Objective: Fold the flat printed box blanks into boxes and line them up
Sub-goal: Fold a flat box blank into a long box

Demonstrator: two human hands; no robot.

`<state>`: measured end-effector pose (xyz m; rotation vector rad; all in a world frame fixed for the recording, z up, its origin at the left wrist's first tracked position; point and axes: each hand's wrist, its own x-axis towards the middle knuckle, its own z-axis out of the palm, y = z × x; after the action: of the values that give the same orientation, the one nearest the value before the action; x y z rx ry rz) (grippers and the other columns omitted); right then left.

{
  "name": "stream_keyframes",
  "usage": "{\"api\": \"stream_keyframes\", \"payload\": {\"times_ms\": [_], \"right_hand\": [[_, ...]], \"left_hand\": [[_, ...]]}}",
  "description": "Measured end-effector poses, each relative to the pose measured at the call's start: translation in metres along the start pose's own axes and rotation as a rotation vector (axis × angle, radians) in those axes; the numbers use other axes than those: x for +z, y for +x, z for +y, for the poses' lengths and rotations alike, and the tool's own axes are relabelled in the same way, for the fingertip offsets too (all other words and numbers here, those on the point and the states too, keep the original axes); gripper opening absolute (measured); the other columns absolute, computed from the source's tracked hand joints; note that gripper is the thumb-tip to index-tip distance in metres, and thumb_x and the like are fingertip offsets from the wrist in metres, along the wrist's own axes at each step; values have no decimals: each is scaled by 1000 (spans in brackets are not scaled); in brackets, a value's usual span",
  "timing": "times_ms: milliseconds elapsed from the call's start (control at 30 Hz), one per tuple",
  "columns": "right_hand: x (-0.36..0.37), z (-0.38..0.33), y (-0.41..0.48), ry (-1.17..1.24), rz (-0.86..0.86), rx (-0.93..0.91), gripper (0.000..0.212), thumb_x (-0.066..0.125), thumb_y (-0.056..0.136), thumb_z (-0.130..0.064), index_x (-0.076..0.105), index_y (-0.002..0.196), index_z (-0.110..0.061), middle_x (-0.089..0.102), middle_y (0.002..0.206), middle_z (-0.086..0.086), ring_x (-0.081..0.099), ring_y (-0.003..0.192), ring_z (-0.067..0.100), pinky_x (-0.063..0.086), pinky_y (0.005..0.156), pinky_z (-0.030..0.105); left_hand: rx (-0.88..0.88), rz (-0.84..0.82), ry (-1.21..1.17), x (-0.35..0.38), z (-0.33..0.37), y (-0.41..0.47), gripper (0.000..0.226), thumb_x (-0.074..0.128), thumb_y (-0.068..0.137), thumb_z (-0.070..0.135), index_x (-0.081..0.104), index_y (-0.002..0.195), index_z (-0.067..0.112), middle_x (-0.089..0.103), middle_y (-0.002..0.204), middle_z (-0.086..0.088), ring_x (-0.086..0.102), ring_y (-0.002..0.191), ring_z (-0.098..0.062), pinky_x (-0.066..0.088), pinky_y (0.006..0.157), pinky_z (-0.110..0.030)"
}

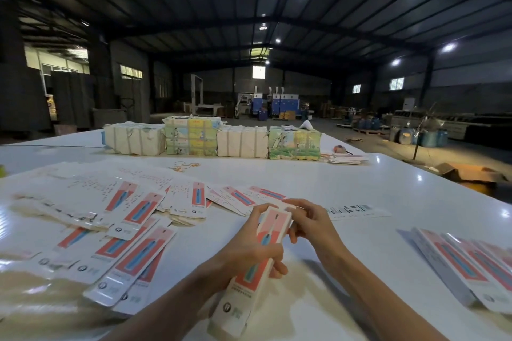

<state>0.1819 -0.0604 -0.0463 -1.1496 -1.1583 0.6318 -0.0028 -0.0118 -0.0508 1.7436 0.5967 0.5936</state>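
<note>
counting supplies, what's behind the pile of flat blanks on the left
Behind the flat blanks lie a few rubber bands, then a row of four wrapped bundles. The wrapping hides their contents, and whatever sits behind them is covered.

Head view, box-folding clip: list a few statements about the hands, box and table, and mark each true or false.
1. Both the left hand and the right hand grip one box. True.
2. The spread of flat blanks lies left of the hands. True.
3. The right hand rests idle on the table. False: its fingers pinch the box's far end.
4. The wrapped bundles stand at the table's near edge. False: they stand in a row at its far side.
</note>
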Motion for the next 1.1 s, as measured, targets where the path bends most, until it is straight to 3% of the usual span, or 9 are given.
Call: {"api": "stream_keyframes", "payload": {"times_ms": [100,233,333,400,500,633,733,1100], "right_hand": [[-1,-2,-1,-113,-5,-126,18,59,107,-9,74,112,-18,75,76,9,66,59,26,57,58,34],[3,-2,-2,-278,16,-253,25,57,106,-5,75,105,-23,79,95,-7,78,86,21,66,69,35],[4,-6,-2,-186,-17,-200,29,57,105,-2,78,104,-20,80,105,-7,78,98,21,65,73,33],[5,-11,-4,-6,-62,-73,21,60,107,-14,81,105,-18,80,112,2,78,104,24,63,76,31],[3,-16,-5,172,-93,78,29,61,106,-34,83,104,-14,80,112,13,78,104,29,62,76,31],[1,-19,-3,253,-58,181,13,73,98,-16,84,100,-10,79,108,20,78,101,34,63,73,33],[-1,-19,-2,279,-4,223,13,72,95,-2,84,96,-6,79,105,23,79,94,33,63,70,32],[-2,-22,-2,242,-11,233,15,69,95,1,83,97,-3,79,107,22,78,97,32,66,76,35]], "left_hand": [[-7,-10,2,-1,1,-1,81,81,79,15,40,121,70,69,113,-5,79,83,-35,63,64,-34],[-9,-20,-3,-1,2,-1,79,81,78,21,38,125,67,67,117,-8,80,84,-33,63,66,-35],[-5,-10,7,-2,2,-3,81,80,77,24,35,128,67,66,118,-11,79,85,-31,63,68,-36],[-1,-5,22,-2,2,-3,81,80,79,23,32,128,68,66,117,-11,79,84,-29,63,68,-35],[6,7,77,-1,2,-2,83,80,80,25,28,124,73,65,116,-6,79,83,-25,64,67,-33],[24,13,115,-2,1,-4,88,81,80,27,23,115,83,61,118,-1,79,83,-20,63,64,-29],[39,9,124,-2,0,-4,96,83,78,23,20,120,82,54,127,4,79,83,-21,62,64,-29],[55,14,59,-1,-2,0,104,84,73,16,19,128,76,53,128,6,79,78,-28,63,62,-32]]}}
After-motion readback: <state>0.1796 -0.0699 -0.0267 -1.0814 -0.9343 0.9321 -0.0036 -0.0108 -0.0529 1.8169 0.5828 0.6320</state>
